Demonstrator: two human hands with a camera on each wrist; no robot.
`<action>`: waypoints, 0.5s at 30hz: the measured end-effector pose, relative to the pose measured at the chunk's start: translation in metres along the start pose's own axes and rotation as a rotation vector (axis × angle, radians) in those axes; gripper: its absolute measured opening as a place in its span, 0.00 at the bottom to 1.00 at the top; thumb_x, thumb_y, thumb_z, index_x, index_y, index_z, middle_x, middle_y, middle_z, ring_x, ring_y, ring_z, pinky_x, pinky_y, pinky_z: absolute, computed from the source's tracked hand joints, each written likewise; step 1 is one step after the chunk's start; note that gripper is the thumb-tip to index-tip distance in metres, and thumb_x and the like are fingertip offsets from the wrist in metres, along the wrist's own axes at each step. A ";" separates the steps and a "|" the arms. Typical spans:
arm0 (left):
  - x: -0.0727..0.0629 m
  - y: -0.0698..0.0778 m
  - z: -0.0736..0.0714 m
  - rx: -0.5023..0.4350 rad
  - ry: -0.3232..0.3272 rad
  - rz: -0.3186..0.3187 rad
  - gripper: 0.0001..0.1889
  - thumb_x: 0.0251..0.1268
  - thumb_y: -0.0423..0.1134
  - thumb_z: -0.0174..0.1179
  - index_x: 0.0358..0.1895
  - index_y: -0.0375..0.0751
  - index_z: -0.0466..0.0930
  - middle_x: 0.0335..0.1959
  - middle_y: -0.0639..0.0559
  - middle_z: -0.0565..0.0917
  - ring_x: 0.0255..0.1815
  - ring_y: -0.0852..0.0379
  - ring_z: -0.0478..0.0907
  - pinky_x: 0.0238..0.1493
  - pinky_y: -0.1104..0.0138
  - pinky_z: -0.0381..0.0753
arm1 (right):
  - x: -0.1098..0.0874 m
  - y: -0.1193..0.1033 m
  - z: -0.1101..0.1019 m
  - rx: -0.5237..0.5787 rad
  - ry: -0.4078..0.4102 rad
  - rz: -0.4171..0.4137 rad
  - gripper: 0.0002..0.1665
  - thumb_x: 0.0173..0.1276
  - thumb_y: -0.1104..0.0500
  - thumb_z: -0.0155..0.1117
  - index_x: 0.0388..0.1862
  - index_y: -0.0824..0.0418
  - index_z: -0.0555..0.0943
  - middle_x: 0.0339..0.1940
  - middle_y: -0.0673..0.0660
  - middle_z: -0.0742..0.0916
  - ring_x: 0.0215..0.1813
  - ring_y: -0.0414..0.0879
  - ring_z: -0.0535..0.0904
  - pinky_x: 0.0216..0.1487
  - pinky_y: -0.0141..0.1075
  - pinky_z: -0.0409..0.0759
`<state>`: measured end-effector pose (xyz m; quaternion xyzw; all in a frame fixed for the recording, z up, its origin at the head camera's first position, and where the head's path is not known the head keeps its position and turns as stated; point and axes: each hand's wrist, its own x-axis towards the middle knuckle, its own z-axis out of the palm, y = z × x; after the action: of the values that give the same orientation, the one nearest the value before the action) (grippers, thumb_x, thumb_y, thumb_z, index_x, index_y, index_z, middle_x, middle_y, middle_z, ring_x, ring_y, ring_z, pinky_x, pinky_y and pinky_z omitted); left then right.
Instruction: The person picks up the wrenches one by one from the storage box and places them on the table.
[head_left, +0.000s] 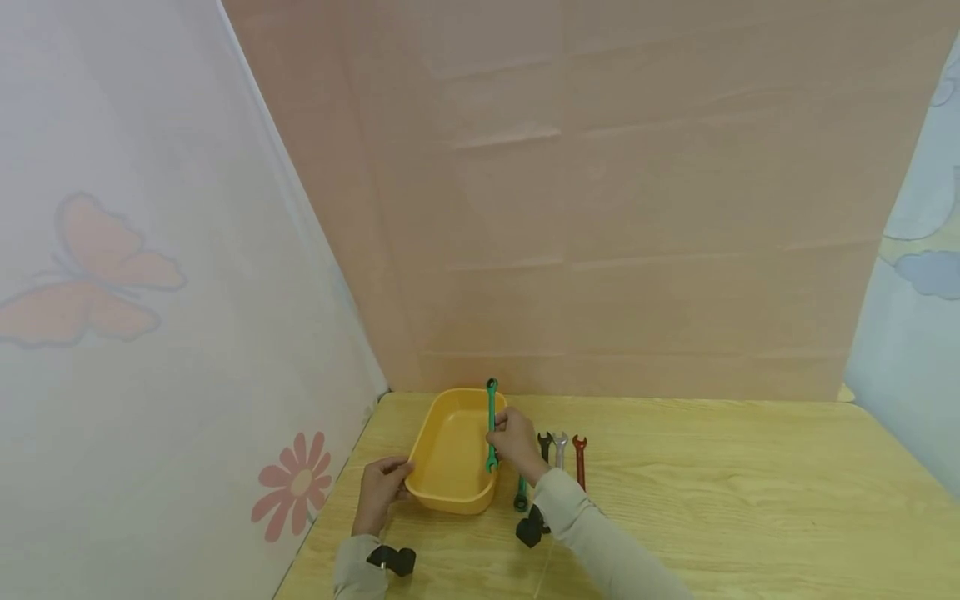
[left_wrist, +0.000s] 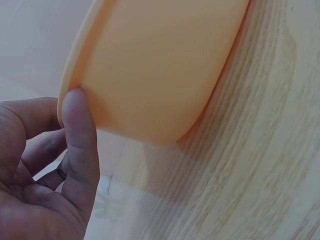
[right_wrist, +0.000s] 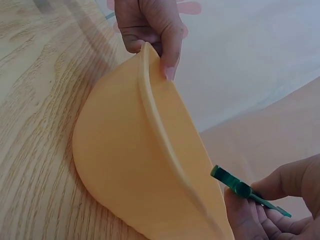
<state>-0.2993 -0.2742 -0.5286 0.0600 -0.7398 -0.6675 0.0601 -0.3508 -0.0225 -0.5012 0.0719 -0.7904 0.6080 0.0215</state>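
Observation:
My left hand (head_left: 377, 493) pinches the left rim of a yellow plastic tub (head_left: 450, 504), thumb inside and fingers outside in the left wrist view. Over the tub's right side, my right hand (head_left: 519, 443) holds a green combination wrench (head_left: 491, 412) between thumb and fingers. Its ring end points to the back wall and its open end toward me. In the right wrist view the wrench (right_wrist: 242, 189) appears above the rim, apart from the tub's floor. The visible inside of the tub holds nothing.
To the right of the tub lie a second green wrench (head_left: 521, 498), a black wrench (head_left: 545, 444), a silver wrench (head_left: 560, 450) and a red wrench (head_left: 581, 462), partly covered by my right arm. A wall with a flower print (head_left: 300, 483) borders the wooden table (head_left: 750, 492) on the left.

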 end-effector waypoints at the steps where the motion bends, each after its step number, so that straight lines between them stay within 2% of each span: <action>1: 0.001 -0.004 0.000 0.004 0.004 0.002 0.15 0.68 0.27 0.61 0.51 0.15 0.78 0.31 0.35 0.83 0.22 0.57 0.77 0.26 0.60 0.86 | 0.000 0.001 -0.001 -0.008 0.002 -0.002 0.10 0.63 0.71 0.63 0.43 0.71 0.76 0.31 0.58 0.81 0.24 0.45 0.79 0.25 0.36 0.84; 7: 0.009 -0.021 -0.001 0.019 0.038 0.013 0.16 0.68 0.29 0.63 0.51 0.17 0.79 0.30 0.39 0.83 0.21 0.59 0.77 0.24 0.65 0.84 | -0.003 0.003 -0.007 0.002 0.004 -0.002 0.10 0.62 0.72 0.62 0.43 0.72 0.76 0.30 0.58 0.81 0.23 0.44 0.79 0.25 0.36 0.84; 15: 0.010 -0.021 0.000 0.007 0.047 0.021 0.15 0.67 0.29 0.62 0.51 0.18 0.80 0.27 0.43 0.82 0.20 0.60 0.76 0.23 0.68 0.83 | -0.005 0.004 -0.016 0.018 0.020 -0.003 0.11 0.64 0.72 0.62 0.45 0.73 0.75 0.33 0.60 0.81 0.23 0.45 0.81 0.27 0.40 0.85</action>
<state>-0.3086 -0.2781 -0.5492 0.0681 -0.7412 -0.6625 0.0842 -0.3470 -0.0057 -0.5015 0.0673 -0.7846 0.6157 0.0297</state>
